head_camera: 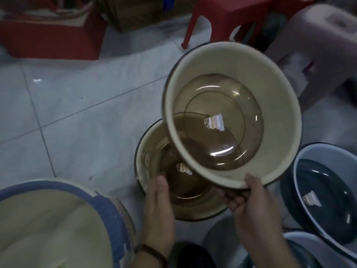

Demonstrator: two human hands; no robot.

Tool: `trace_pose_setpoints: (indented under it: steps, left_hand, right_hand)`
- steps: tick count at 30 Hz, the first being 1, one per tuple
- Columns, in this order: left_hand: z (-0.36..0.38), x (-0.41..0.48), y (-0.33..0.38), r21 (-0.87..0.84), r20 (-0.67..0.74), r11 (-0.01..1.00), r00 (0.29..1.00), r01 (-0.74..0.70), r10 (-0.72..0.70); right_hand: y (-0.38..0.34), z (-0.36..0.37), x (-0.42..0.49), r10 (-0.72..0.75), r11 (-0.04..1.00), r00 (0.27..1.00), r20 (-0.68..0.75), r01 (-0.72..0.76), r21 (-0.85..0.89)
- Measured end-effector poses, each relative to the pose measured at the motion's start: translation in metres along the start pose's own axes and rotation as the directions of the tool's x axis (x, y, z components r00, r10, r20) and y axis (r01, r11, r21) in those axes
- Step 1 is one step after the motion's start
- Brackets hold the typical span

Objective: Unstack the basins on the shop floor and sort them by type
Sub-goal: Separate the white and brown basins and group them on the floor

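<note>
"Cream-walled round basin with dark rim and smoky brown bottom (231,113): where is it?"

"In the air, steeply tilted, mouth toward the camera. It hangs over a matching cream basin (185,190) that sits on the pale tiled floor (87,122)."

"Hands?"

"Right hand (249,202) pinches the near rim, thumb inside, fingers curled beneath. Left hand (158,202) lies flat, fingers straight and pressed together, at the lower basin's near edge. Cannot tell whether it touches."

"Risks?"

"One grip at one edge carries the whole basin. My guess is that smooth plastic could rotate in that pinch and slip, dropping onto the basin below. The far rim also sits close to the mauve plastic stool (318,45) and could knock it on a swing."

"Sorting?"

"Blue-grey basins with dark bottoms (318,180) lie just right. Setting cream among them would mix the types."
</note>
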State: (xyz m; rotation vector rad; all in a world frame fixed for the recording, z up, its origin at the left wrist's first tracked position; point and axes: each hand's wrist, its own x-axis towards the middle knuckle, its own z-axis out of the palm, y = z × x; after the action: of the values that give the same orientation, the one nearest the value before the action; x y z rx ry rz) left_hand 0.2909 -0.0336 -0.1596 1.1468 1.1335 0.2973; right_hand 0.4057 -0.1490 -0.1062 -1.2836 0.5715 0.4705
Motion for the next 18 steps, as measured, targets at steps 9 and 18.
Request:
trace_pose_setpoints:
  steps: [9,18]
  left_hand:
    - [-0.014,-0.006,0.016,-0.073,-0.260,0.996,0.965,-0.046,0.026]
    - [-0.006,0.025,-0.008,0.106,-0.386,0.989,0.912,-0.105,0.138]
  right_hand:
    - [0.051,-0.043,0.004,-0.020,0.926,0.999,-0.046,0.002,-0.377]
    - [0.048,-0.060,0.068,-0.385,0.699,0.922,0.044,0.323,-0.638]
